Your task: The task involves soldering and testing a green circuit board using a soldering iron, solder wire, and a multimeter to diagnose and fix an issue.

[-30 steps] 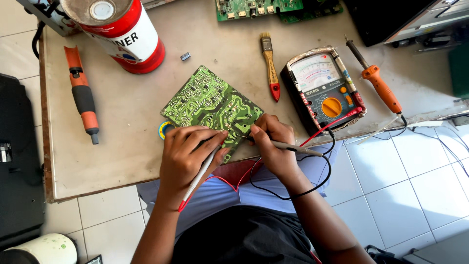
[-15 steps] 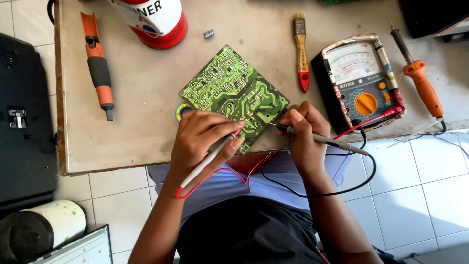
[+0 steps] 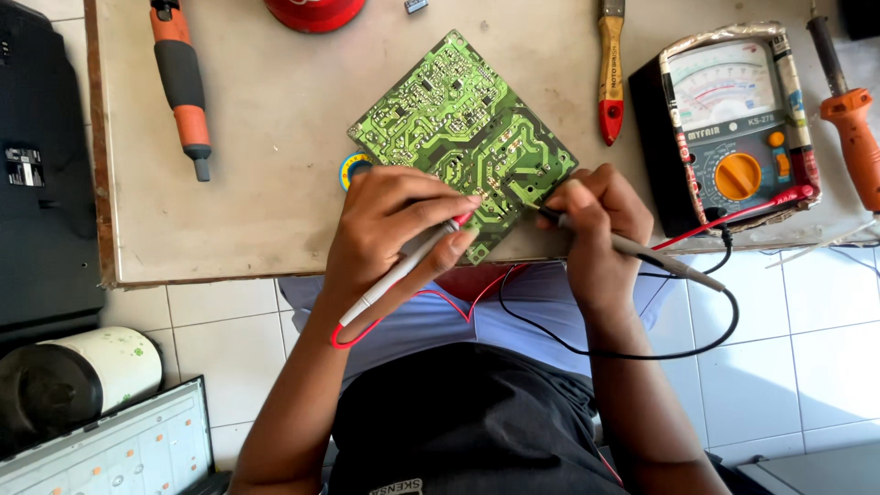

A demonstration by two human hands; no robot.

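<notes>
A green circuit board (image 3: 454, 124) lies solder side up on the low table (image 3: 266, 183), turned like a diamond. My left hand (image 3: 390, 225) pinches a red-tipped test probe (image 3: 403, 270) like a pen, its tip on the board's near edge. My right hand (image 3: 596, 215) grips a black test probe (image 3: 632, 247), its tip touching the board's right corner. Red and black leads run from the probes to an analog multimeter (image 3: 729, 124) at the table's right.
An orange-and-black screwdriver (image 3: 183, 82) lies at the left, a wooden-handled brush (image 3: 611, 69) beside the meter, an orange soldering iron (image 3: 848, 115) at the far right. A red can base (image 3: 316, 11) sits at the top edge. White tiled floor, a cylinder (image 3: 82, 371) and panel lower left.
The view has shifted closer and toward the table's near edge. Both hands stay on the board with the probes, the tips shifting only slightly.
</notes>
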